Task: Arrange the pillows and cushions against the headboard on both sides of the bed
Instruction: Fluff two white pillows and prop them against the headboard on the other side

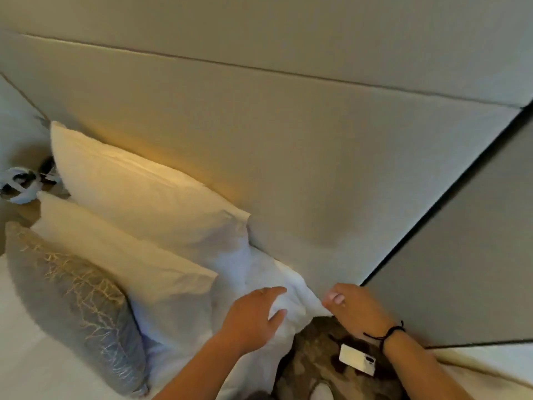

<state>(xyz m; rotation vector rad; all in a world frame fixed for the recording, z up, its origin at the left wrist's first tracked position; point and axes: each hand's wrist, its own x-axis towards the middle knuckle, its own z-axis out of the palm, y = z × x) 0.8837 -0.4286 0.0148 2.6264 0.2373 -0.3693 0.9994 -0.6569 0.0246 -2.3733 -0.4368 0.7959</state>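
Two white pillows lean toward the padded beige headboard [288,134]: the back pillow [138,192] touches it, the front pillow [127,261] rests against the back one. A grey cushion with a gold branch pattern [72,307] stands in front of them at the left. White bedding [274,278] is bunched in the gap beside the headboard. My left hand [256,316] presses flat on this bedding with fingers spread. My right hand [352,307], wearing a black wrist cord, pinches the bedding's edge against the headboard.
A white phone [357,360] lies on a dark mottled surface [311,350] below my hands. A grey wall panel [461,269] rises at the right. A white and black bundle [21,183] sits at the far left behind the pillows.
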